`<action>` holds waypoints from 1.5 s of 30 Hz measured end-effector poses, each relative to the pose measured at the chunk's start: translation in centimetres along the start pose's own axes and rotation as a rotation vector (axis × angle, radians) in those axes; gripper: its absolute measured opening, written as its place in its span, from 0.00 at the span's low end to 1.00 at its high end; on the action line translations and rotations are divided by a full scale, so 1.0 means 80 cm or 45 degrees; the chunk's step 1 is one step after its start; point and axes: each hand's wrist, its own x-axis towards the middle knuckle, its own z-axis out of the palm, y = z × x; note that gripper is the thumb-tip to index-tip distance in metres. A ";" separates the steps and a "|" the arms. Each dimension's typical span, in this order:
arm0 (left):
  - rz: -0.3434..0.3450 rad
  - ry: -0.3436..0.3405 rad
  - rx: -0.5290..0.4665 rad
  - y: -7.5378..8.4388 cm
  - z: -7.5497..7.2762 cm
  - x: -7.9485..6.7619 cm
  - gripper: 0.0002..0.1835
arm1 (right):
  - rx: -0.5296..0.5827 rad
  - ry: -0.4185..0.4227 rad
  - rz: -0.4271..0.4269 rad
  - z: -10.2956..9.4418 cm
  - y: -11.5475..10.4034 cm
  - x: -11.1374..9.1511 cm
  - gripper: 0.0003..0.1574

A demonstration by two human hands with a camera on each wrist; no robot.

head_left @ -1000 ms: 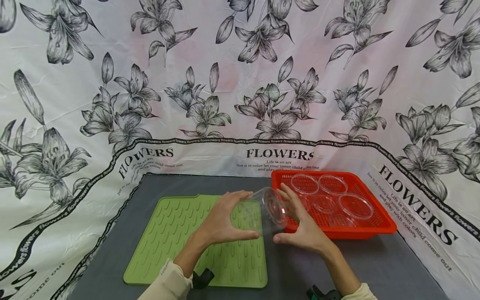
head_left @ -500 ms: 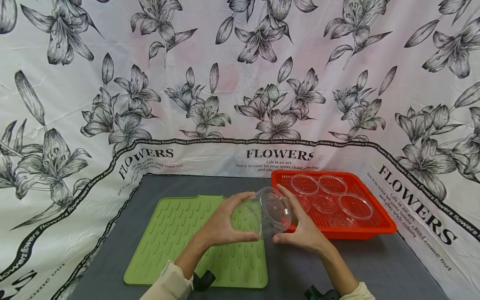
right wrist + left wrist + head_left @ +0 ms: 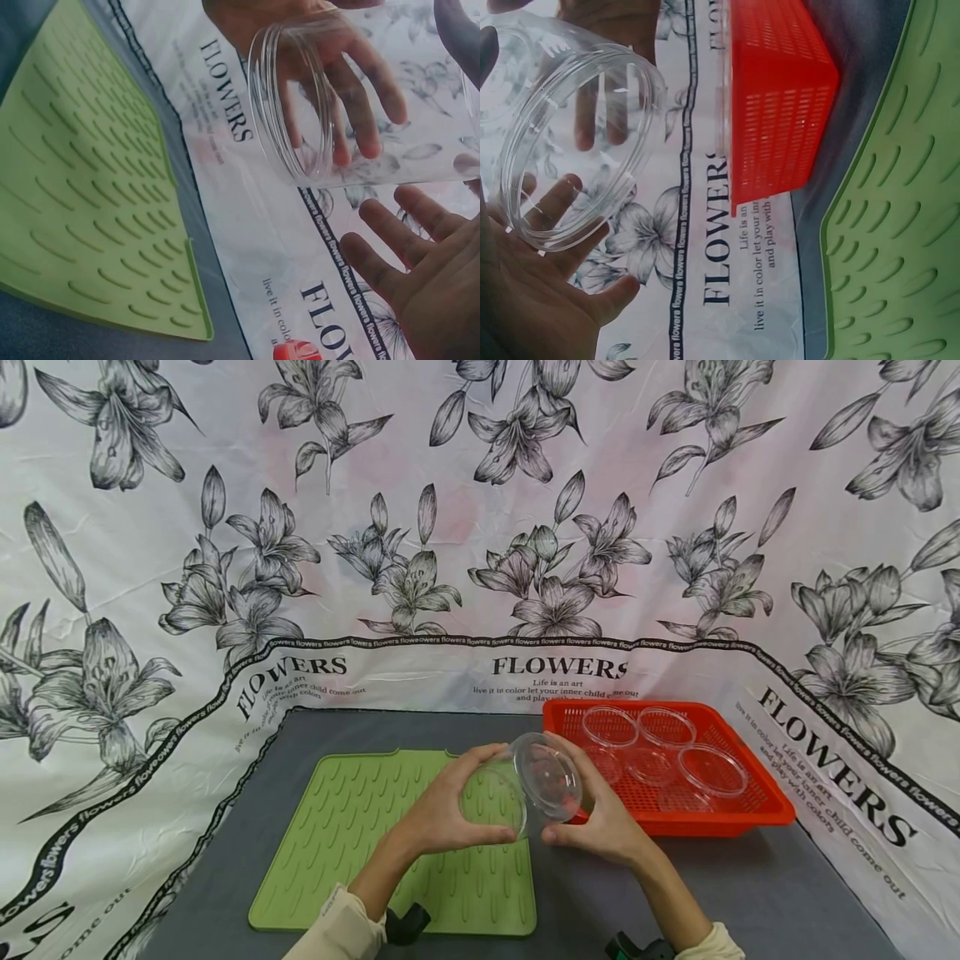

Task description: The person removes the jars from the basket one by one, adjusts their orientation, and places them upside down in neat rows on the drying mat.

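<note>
Step in hand, as far as I can judge: a two-handed hold/turn of one clear jar (image 3: 549,777), carried in mid-air over the grey tabletop (image 3: 573,897), approx. btwn the R edge of the green mat (image 3: 337,835) and the near L corner of the red basket (image 3: 675,827). Jar's on its side & tilted, threaded mouth twd the L hand (image 3: 438,806), base twd the R hand (image 3: 611,818); mouth looks uncapped in the L wrist view. Grip, both sides: clamped on the jar, L near the mouth end, R near the base, thumbs on the near side & fingers on the far side. In the R wrist view some R fingers (image 3: 386,232) splay away from the wall, so prob. a light pinch rather than a full wrap; exact contact pts hard to tell thru the clear plastic. More clear jars (image 3: 711,774) stand in the basket, at least 3 round rims showing. Next move, IMO, calls for a steady, even pinch from both hands: wall looks smooth, might slip if one side lets go w/o the other taking the wt. Any tilt change prob. needs both wrists together, w/ the R hand kept clear of the basket's rim nearby.
</note>
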 end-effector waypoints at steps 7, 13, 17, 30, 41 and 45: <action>-0.017 -0.001 -0.030 0.001 0.000 -0.003 0.53 | 0.065 0.004 -0.001 0.005 0.000 0.004 0.66; -0.011 -0.007 -0.045 -0.004 -0.002 -0.004 0.53 | 0.118 -0.002 -0.024 0.011 0.001 0.007 0.65; -0.009 -0.015 -0.046 -0.007 -0.003 -0.006 0.52 | 0.133 0.000 -0.014 0.014 0.001 0.009 0.64; -0.021 -0.006 -0.050 -0.013 -0.006 -0.012 0.52 | 0.213 -0.005 0.027 0.022 0.004 0.015 0.65; -0.023 0.019 -0.066 -0.019 -0.009 -0.019 0.52 | 0.221 -0.015 0.043 0.029 0.006 0.020 0.65; -0.003 0.015 -0.077 -0.021 -0.009 -0.019 0.52 | 0.223 -0.013 0.054 0.030 0.006 0.020 0.65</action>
